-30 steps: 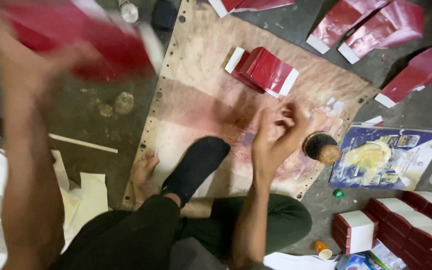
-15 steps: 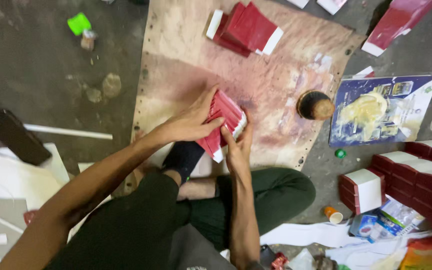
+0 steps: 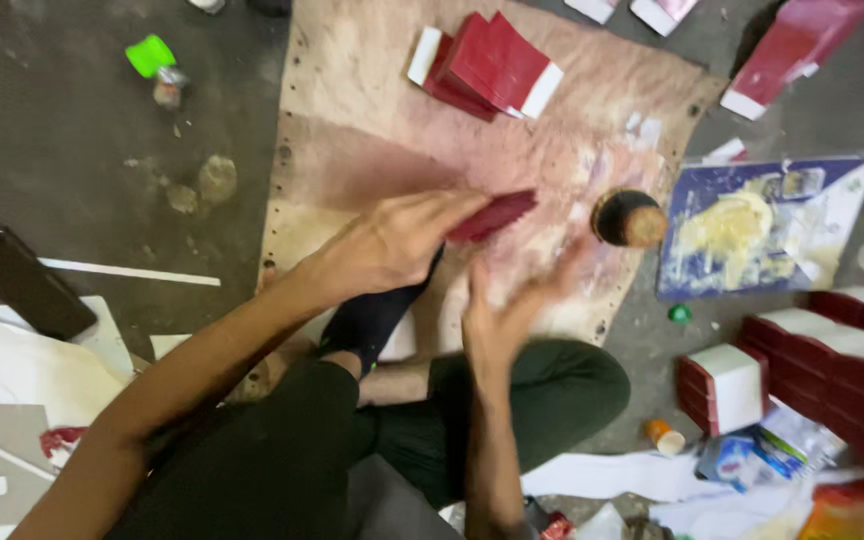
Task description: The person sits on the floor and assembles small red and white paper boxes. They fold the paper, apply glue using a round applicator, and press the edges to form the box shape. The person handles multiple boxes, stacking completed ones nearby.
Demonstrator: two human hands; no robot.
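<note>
My left hand [image 3: 392, 240] grips a flat red cardboard piece [image 3: 497, 213] by one end, holding it over a stained brown board [image 3: 372, 150] on the floor. Blurred with motion, my right hand [image 3: 517, 305] has its fingers apart, just below the red piece and apart from it, with nothing in it. I sit cross-legged in dark trousers, a black sock under my left hand. A small round pot [image 3: 627, 218] with brownish paste stands on the board to the right of the hands.
A stack of folded red-and-white pieces [image 3: 487, 65] lies at the board's far end. Rows of red-and-white boxes [image 3: 832, 350] sit at right, by a blue paste-smeared sheet [image 3: 762, 225]. A green item [image 3: 150, 55], a dark flat object [image 3: 22, 285] and white paper scraps lie at left.
A second ago my left hand held a red piece high at left. It came down to the board, both hands pressed on it, and now my right hand has come off.
</note>
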